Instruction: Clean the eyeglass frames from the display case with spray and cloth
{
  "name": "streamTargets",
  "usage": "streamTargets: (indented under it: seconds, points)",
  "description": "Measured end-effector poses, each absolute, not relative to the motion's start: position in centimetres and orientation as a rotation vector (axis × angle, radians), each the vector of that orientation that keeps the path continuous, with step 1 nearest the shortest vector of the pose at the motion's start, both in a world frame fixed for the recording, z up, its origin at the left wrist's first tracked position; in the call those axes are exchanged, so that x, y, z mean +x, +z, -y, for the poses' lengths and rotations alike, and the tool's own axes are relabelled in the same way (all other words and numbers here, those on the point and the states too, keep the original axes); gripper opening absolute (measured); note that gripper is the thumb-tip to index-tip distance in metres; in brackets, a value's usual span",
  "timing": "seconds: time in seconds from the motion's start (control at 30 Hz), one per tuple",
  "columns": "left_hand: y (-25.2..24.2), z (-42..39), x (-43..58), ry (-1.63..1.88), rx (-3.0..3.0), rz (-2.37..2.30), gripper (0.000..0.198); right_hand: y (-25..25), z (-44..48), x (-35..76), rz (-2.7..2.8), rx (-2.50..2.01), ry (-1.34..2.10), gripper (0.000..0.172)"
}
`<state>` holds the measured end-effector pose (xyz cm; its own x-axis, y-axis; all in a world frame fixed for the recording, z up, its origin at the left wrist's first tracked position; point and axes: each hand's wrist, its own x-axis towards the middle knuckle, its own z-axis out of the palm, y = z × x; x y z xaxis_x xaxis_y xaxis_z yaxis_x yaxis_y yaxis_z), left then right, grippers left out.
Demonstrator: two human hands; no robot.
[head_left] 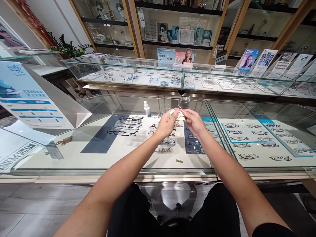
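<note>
Above the glass counter, my left hand [166, 124] and my right hand [195, 122] meet with closed fingers. Both pinch a crumpled pale cloth [181, 116]. A thin-rimmed pair of glasses [184, 103] sticks up just beyond my fingertips, one round clear lens showing. The cloth and fingers seem to cover the rest of the frame, and which hand bears it I cannot tell. A white spray bottle [147, 110] stands upright on the counter, left of and beyond my hands.
Under the glass top [74, 161] lie rows of eyeglass frames [125, 126], with more in the right-hand case [247, 138]. A blue and white sign [32, 98] stands at the left. A small gold-coloured piece [179, 161] lies near the front edge. Another display counter [138, 78] runs behind.
</note>
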<state>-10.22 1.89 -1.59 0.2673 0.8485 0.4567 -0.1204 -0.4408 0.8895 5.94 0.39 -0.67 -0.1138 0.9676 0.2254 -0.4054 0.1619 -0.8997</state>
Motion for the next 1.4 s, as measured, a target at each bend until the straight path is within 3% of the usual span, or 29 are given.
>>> streamTargets:
  seconds: [0.13, 0.33, 0.73, 0.97, 1.4]
  points:
    - [-1.6, -2.3, -10.5, 1.243, 1.674, -0.66, 0.079, -0.9, -0.8, 6.2, 1.068, -0.683, 1.347, 0.039]
    - [-1.6, -2.2, -10.5, 1.147, 1.717, -0.561, 0.071, -1.0, -1.1, 6.7, 1.019, -0.659, 1.322, 0.044]
    - [-1.7, -1.8, -10.2, 1.331, 1.655, -0.725, 0.069, -1.0, -0.7, 6.0, 1.086, -0.69, 1.341, 0.039]
    - [-1.5, -1.7, -10.1, 1.269, 1.598, -0.711, 0.072, -0.9, -0.8, 6.2, 1.054, -0.665, 1.321, 0.044]
    - [-2.2, -2.4, -10.3, 1.282, 1.383, -0.749, 0.057, -0.9, -2.8, 10.1, 0.965, -0.664, 1.044, 0.034]
